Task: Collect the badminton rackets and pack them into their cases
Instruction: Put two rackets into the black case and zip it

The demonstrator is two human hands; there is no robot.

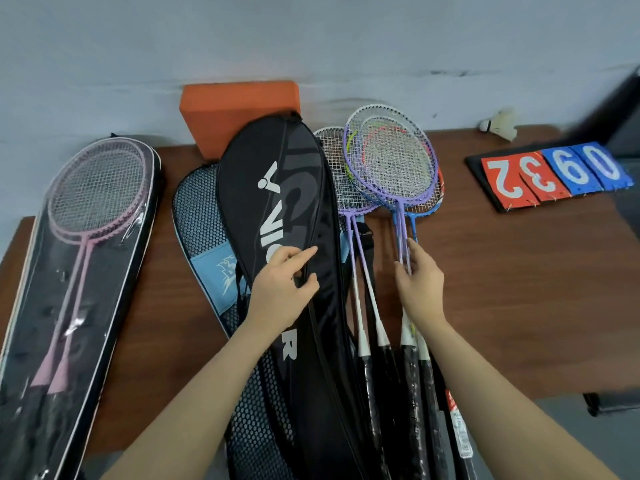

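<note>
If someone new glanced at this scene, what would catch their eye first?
Probably the black racket case lying mid-table, with the left hand pinching its edge. Beside it, the right hand touches the shafts of the purple rackets. A red-and-blue scoreboard lies far right.

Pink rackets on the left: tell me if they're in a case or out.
In. The pink rackets lie under the clear front of a black-edged case; whether it is zipped cannot be told.

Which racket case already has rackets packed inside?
The clear-fronted case at far left, holding two pink rackets. The black Victor case and mesh case show none.
</note>
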